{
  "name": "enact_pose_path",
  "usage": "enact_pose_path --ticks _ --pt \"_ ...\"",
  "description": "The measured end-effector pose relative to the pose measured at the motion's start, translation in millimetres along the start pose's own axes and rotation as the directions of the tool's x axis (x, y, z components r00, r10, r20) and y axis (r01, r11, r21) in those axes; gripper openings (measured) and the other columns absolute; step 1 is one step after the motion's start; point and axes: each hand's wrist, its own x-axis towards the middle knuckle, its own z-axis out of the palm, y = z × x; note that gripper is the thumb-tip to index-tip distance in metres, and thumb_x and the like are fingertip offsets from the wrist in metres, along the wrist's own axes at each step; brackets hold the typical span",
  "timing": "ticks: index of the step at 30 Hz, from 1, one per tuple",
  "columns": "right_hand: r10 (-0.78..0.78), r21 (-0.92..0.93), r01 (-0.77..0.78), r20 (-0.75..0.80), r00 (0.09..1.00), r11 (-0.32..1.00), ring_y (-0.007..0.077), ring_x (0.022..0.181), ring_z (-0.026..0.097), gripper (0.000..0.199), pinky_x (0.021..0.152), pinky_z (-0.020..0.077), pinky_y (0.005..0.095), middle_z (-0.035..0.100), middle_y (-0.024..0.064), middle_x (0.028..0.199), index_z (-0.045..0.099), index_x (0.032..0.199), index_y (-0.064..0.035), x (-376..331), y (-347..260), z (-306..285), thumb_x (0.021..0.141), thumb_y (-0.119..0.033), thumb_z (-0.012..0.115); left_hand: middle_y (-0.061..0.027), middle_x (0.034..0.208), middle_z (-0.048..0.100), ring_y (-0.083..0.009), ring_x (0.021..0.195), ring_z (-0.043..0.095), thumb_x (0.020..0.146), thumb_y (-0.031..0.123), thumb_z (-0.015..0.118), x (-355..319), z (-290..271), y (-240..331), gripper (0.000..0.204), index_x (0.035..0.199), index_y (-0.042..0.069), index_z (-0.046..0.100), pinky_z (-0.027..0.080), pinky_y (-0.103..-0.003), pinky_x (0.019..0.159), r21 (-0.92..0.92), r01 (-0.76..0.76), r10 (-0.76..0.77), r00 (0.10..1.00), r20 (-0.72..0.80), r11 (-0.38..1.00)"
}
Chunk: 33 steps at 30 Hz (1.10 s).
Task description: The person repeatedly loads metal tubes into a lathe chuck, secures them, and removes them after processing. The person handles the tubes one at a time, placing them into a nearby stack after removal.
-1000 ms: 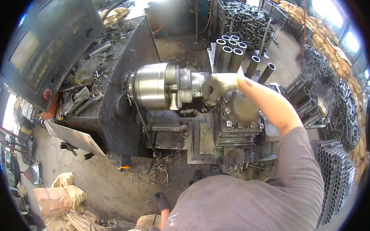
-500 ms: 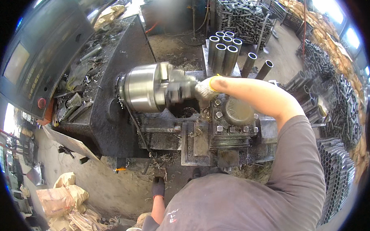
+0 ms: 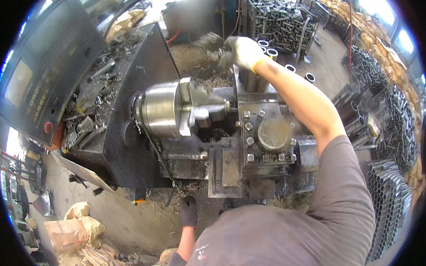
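Note:
My right hand (image 3: 247, 53), in a white glove with a yellow cuff, is raised beyond the lathe, near the upright metal tubes (image 3: 271, 54). Blurred curly metal shavings (image 3: 209, 40) are in the air just left of its fingers; whether the fingers still grip any is unclear. Below it, the lathe chuck (image 3: 162, 108) has its jaws around a short metal piece (image 3: 218, 104). The tool post (image 3: 274, 136) stands right of that piece. My left hand (image 3: 189, 213), in a dark glove, hangs low before the machine, fingers extended, apparently holding nothing.
A control cabinet (image 3: 39, 80) with a red button stands left. Metal scraps cover the machine's dark housing (image 3: 129, 116). Stacked tubes (image 3: 389, 205) and crates of metal parts (image 3: 278, 22) are right and behind. Paper sacks (image 3: 69, 231) lie on the floor lower left.
My right hand has left the piece in the chuck and swung up and away, with shavings flying beside it. The chuck jaws look sharper than before. My left hand has shifted slightly forward.

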Motion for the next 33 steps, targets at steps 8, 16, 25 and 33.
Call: enact_pose_path --ticks 8,16,25,33 --pt "-0.371 0.378 0.093 0.78 0.504 0.921 0.0213 0.08 0.074 0.038 0.071 0.0598 0.0408 0.08 0.0124 0.095 0.08 0.107 -0.0031 -39.8 23.9 76.1 0.087 -0.035 0.083 -0.0167 0.129 0.069 -0.0397 0.125 0.062 0.088 0.025 0.079 4.5 -43.1 167.0 0.045 0.129 0.012 0.068 0.045 -0.056 0.112 0.339 -0.68 0.754 0.634 -0.173 0.65" --pt "-0.246 0.429 -0.307 0.837 0.488 0.85 0.0135 0.069 0.072 0.027 0.062 0.0574 0.0358 0.078 0.0063 0.083 0.08 0.1 -0.001 -44.9 49.0 92.3 0.089 -0.025 0.084 -0.0188 0.143 0.057 -0.0403 0.14 0.05 0.083 0.039 0.077 110.6 18.2 377.0 0.064 0.138 0.013 0.059 0.028 -0.066 0.127 0.615 -0.788 0.997 -0.014 -0.076 0.036" --pt "-0.519 0.699 -0.368 0.707 0.48 0.613 0.0144 0.075 0.074 0.027 0.067 0.0598 0.0345 0.079 0.0092 0.089 0.08 0.105 0.0 -44.0 88.0 148.9 0.094 -0.025 0.079 -0.0137 0.131 0.063 -0.0344 0.131 0.055 0.081 0.052 0.079 124.0 23.5 401.6 0.075 0.147 0.023 0.06 0.028 -0.061 0.126 0.679 -0.722 0.969 0.239 0.063 0.134" --pt "-0.593 0.711 -0.429 0.702 0.393 0.558 0.0151 0.081 0.076 0.028 0.071 0.0619 0.0334 0.08 0.0118 0.095 0.079 0.109 0.001 -46.6 100.0 160.0 0.098 -0.025 0.075 -0.0196 0.137 0.065 -0.0411 0.141 0.051 0.083 0.044 0.078 118.7 24.7 411.5 0.067 0.144 0.021 0.064 0.02 -0.066 0.127 0.577 -0.779 0.915 0.383 0.125 0.247"
